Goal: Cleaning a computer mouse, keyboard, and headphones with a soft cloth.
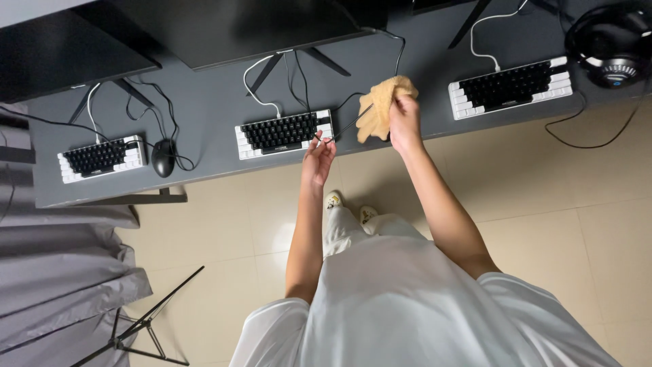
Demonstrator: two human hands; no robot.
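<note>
Over the grey desk point(204, 102), right hand point(405, 122) grips a tan cloth point(382, 105) wrapped round a thin black cable point(350, 126); left hand point(318, 158) pinches the cable's lower end, just beside the mid keyboard point(284, 133).

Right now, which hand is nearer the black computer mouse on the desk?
Left. The left hand pinches a thin black cable just right of the middle keyboard; the right hand, holding a tan cloth, is farther from the mouse.
</note>
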